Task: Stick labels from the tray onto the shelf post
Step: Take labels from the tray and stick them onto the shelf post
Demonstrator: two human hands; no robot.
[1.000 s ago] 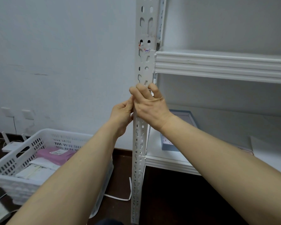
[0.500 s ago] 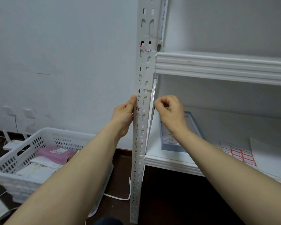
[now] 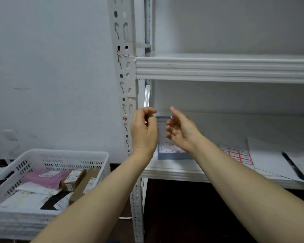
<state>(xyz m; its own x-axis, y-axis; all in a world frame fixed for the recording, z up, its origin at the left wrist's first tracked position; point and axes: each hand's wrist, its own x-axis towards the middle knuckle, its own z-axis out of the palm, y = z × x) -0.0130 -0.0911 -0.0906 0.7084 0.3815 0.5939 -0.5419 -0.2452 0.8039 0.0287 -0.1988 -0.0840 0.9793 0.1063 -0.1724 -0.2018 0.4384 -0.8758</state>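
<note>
Looks like at least two little red-marked bits are already stuck on the shelf post [image 3: 128, 95]. One label [image 3: 124, 118] is between the two shelves and a second label [image 3: 122, 54] is higher up, just above the left end of the upper shelf [image 3: 218, 67].

The blue tray [image 3: 172, 156] sits at the left end of the lower shelf [image 3: 174, 171], just beside the post. There's a good scatter of small labels [image 3: 168, 148] in it, so I'd say it's early days with plenty left to stick.

The left hand [image 3: 144, 130] and right hand [image 3: 181, 132] are apart, both up in front of the tray, touching neither it nor the post. The right one is loose, fingers relaxed, holding nothing. The left has its fingers curled toward the thumb, and honestly I can't tell if a label is pinched in there. If not, my guess is the next step is picking another from the tray.
</note>
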